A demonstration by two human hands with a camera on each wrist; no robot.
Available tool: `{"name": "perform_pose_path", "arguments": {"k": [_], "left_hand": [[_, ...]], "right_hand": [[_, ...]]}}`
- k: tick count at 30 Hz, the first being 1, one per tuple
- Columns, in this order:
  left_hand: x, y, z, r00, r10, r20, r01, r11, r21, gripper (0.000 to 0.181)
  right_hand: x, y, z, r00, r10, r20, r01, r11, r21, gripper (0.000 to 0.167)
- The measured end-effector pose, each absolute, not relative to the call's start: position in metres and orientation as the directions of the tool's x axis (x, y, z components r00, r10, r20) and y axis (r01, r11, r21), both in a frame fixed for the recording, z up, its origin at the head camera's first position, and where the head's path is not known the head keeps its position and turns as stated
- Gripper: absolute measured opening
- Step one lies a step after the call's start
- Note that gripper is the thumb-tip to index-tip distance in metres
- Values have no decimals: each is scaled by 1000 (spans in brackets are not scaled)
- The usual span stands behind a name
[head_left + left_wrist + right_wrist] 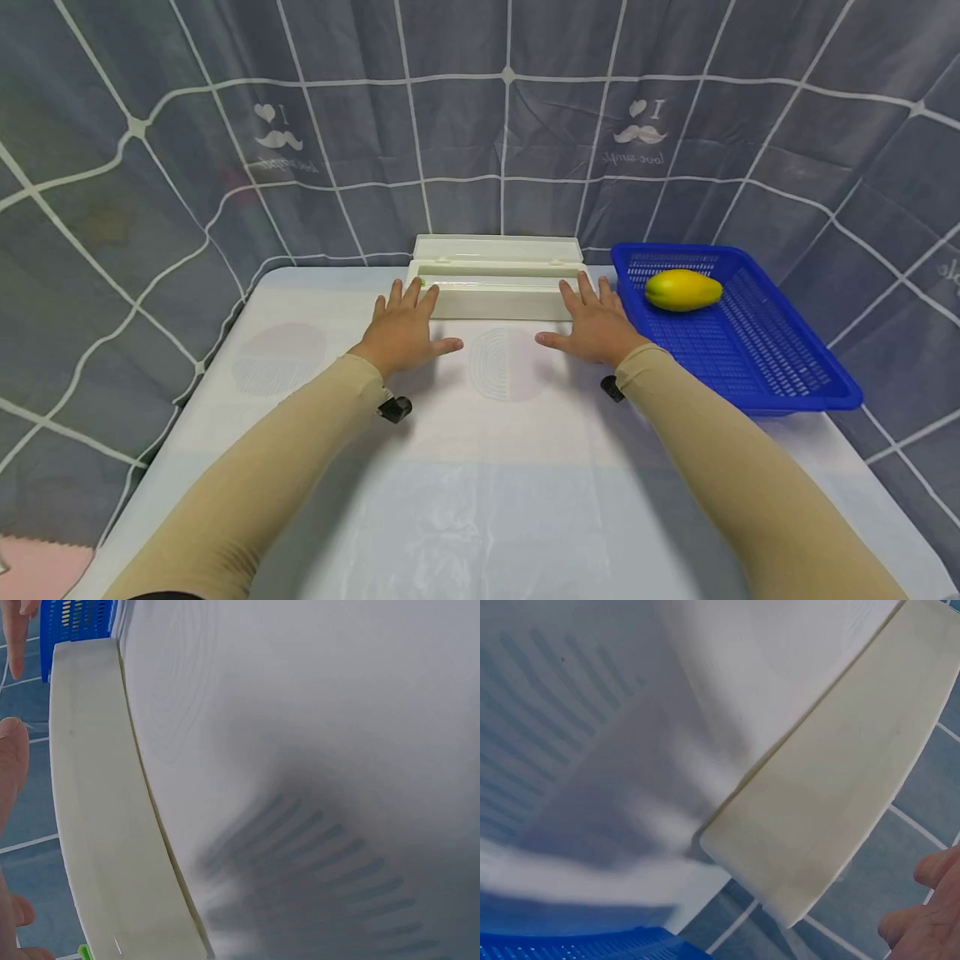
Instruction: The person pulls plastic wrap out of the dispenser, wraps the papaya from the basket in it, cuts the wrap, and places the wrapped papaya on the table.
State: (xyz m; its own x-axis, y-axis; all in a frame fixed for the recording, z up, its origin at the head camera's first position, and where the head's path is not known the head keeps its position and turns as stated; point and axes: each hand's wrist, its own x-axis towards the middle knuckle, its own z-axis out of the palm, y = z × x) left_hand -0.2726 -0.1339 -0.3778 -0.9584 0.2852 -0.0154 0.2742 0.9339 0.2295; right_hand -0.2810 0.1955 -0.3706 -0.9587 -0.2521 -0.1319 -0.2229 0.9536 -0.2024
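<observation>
- At the far edge of the white bench (510, 508), an off-white, long rectangular box (501, 306) lies straight ahead, its hinged lid (497, 248) raised.
- Its long axis runs left to right; my left hand (405, 327) is nearer its left end, my right hand (597, 325) its right end.
- All my fingers are extended and spread, holding nothing; I cannot tell whether they touch the box.
- To my right, a blue mesh basket (712, 367) holds a yellow oval fruit (682, 290).

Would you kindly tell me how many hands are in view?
2: the left hand is near the left end of the box, the right hand near its right end, beside the basket. Neither is hidden in the head view.
</observation>
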Motion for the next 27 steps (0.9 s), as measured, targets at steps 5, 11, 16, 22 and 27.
{"name": "perform_pose_path", "arguments": {"k": [5,11,16,22,27], "left_hand": [[-274,-134,-377,-957,291,-14,280,933,227,109],[-283,-139,-370,-955,297,16,293,929,226,99],[-301,-146,-366,-944,321,72,329,912,245,82],[-321,-148,-360,-938,335,88,346,898,273,68],[-334,-144,-357,-948,315,55,316,897,310,60]], "right_hand": [[-283,198,-370,-960,-248,-129,-219,954,-204,111],[-292,202,-365,-968,-244,-55,-225,945,-235,98],[-305,207,-357,-964,-265,-13,-255,938,-234,73],[-326,210,-352,-963,-268,-10,-257,935,-245,54],[-342,212,-354,-966,-255,-35,-240,942,-236,49]]}}
